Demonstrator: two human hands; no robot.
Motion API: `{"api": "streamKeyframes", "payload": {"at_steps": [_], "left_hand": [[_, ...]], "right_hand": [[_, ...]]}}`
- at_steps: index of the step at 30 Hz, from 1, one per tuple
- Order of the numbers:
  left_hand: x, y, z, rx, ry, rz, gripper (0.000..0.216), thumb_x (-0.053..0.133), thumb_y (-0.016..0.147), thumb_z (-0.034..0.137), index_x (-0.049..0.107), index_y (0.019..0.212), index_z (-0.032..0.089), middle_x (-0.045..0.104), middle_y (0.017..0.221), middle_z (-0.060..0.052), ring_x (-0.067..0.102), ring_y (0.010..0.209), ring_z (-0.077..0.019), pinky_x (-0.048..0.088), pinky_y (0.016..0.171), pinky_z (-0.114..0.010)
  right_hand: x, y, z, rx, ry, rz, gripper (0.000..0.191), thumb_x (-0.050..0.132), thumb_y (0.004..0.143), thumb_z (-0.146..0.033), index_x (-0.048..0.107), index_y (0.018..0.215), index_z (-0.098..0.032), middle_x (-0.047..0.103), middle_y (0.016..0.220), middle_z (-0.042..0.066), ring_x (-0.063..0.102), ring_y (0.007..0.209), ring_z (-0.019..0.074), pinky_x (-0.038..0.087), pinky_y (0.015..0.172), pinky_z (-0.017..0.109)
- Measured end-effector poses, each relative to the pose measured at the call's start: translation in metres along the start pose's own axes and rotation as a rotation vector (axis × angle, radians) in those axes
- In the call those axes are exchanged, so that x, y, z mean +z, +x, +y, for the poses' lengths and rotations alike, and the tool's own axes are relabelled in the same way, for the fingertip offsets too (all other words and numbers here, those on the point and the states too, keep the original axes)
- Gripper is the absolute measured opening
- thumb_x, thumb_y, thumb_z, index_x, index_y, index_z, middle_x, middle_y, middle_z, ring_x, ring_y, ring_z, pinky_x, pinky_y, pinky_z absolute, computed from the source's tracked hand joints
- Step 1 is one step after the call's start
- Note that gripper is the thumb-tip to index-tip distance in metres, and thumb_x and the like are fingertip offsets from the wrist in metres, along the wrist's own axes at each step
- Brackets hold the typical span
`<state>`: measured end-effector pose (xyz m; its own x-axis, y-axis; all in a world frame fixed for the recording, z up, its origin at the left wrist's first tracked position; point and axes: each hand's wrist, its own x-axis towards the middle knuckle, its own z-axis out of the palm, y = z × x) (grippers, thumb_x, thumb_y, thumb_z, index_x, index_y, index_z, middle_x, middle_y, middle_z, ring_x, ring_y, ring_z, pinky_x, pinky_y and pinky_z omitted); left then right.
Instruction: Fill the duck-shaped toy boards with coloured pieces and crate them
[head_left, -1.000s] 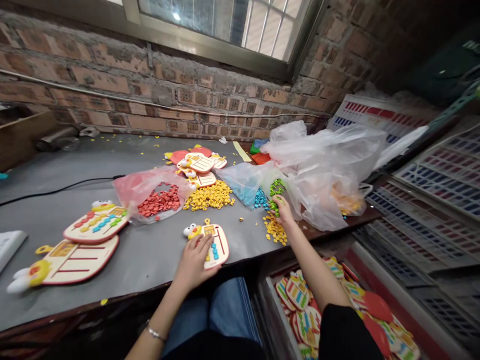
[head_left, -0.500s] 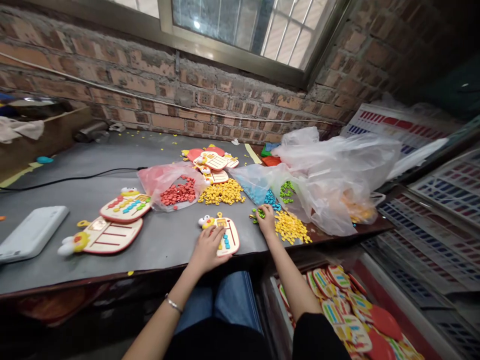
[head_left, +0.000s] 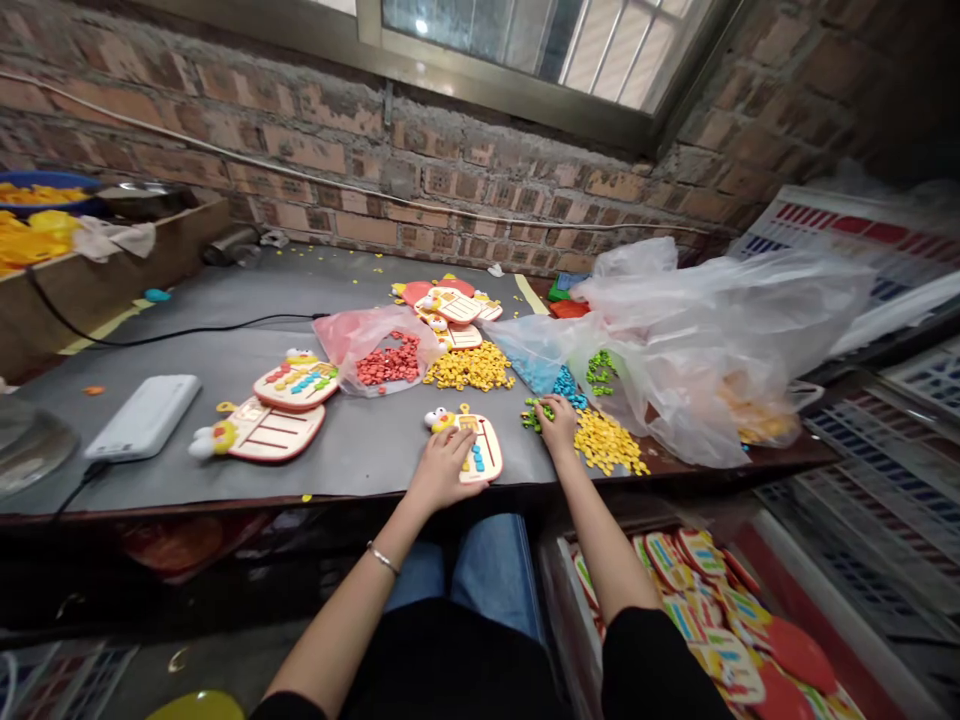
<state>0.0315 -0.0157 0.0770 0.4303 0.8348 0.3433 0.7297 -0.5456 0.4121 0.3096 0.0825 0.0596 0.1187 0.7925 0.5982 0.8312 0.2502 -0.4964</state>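
My left hand (head_left: 441, 468) lies flat, fingers spread, on a small duck-shaped toy board (head_left: 472, 445) near the front edge of the grey table (head_left: 225, 300). My right hand (head_left: 559, 427) rests with fingers curled beside a small cluster of green pieces (head_left: 535, 415), between the board and a heap of yellow pieces (head_left: 607, 445). Whether it grips any pieces I cannot make out. Blue pieces (head_left: 564, 385) and more green pieces (head_left: 600, 368) spill from clear plastic bags (head_left: 697, 330) just beyond it.
A bag of red pieces (head_left: 388, 362), a second yellow heap (head_left: 472, 368), two duck boards (head_left: 281, 410) at left and more stacked at the back (head_left: 450, 305). A white device (head_left: 144, 416) with cable lies left. A bin of finished boards (head_left: 712, 610) sits below right.
My right hand has drawn back from the bags of green pieces toward the board, with a few green pieces beside it. The view has swung left. My left hand stays on the board.
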Motion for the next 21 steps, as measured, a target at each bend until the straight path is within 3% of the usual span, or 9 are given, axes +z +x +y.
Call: {"api": "streamKeyframes", "payload": {"at_steps": [5, 14, 21], "left_hand": [[-0.0008, -0.0003, 0.0000, -0.001, 0.000, 0.003, 0.080, 0.071, 0.067, 0.051, 0.048, 0.136, 0.017, 0.051, 0.140, -0.010, 0.040, 0.128, -0.0356, 0.031, 0.107, -0.049], [0.0006, 0.0008, -0.0012, 0.004, -0.002, 0.002, 0.080, 0.071, 0.067, 0.051, 0.047, 0.137, 0.019, 0.051, 0.140, -0.010, 0.039, 0.128, -0.0355, 0.031, 0.106, -0.050], [0.0005, 0.0005, -0.0004, 0.004, -0.001, 0.007, 0.080, 0.071, 0.067, 0.050, 0.047, 0.137, 0.018, 0.051, 0.139, -0.010, 0.039, 0.128, -0.0352, 0.031, 0.107, -0.049]], "right_hand": [[0.0008, 0.0007, -0.0006, 0.019, -0.024, 0.014, 0.022, 0.048, 0.087, -0.037, 0.061, 0.080, -0.021, 0.067, 0.090, 0.008, 0.055, 0.090, 0.0241, 0.030, 0.098, 0.044], [-0.0019, 0.0035, 0.0057, 0.042, 0.030, 0.085, 0.013, 0.045, 0.081, -0.026, 0.056, 0.080, -0.020, 0.062, 0.085, 0.009, 0.054, 0.084, 0.0242, 0.042, 0.080, 0.037], [-0.0047, 0.0036, 0.0035, 0.093, 0.082, 0.097, 0.016, 0.048, 0.081, -0.036, 0.052, 0.080, -0.021, 0.058, 0.082, 0.007, 0.051, 0.075, 0.0215, 0.042, 0.073, 0.034]]}}
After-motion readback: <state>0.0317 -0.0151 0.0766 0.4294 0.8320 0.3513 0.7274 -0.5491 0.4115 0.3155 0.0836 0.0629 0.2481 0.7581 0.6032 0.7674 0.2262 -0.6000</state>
